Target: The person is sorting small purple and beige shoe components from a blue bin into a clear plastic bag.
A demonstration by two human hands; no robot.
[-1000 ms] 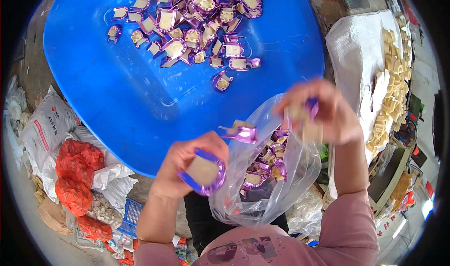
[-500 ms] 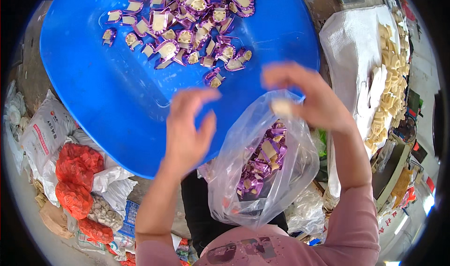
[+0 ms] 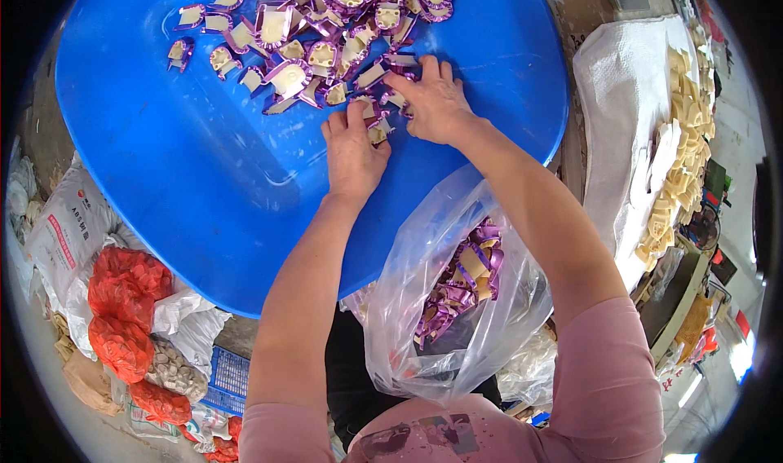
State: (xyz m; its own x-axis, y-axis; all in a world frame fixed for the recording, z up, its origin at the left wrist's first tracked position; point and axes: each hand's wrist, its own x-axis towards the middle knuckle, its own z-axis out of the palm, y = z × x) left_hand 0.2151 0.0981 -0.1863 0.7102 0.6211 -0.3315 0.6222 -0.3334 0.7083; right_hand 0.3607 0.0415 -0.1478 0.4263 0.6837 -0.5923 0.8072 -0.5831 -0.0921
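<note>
A heap of small plastic pieces (image 3: 289,78), shiny purple outside and cream inside, lies in a big blue tub (image 3: 204,210). At the heap's near edge my left hand (image 3: 356,157) has its fingers closed round one purple-and-cream plastic piece (image 3: 378,130). Just right of it, my right hand (image 3: 440,111) curls its thumb and fingers over another such piece (image 3: 395,99), partly hidden beneath them. A clear plastic bag (image 3: 400,300) hangs open-mouthed between my forearms, in front of my lap. Inside it sit several of the same purple pieces (image 3: 457,288).
On the right, a white woven sack (image 3: 616,88) lies beside a pile of cream pieces (image 3: 677,169). Red bags (image 3: 122,349), a printed white sack (image 3: 69,227) and a blue crate (image 3: 227,377) stand at the left, beyond the tub's rim.
Both hands have moved forward to the heap and taken hold of pieces there. My right hand has left the bag's mouth, where it was blurred with something pale near its fingers.
</note>
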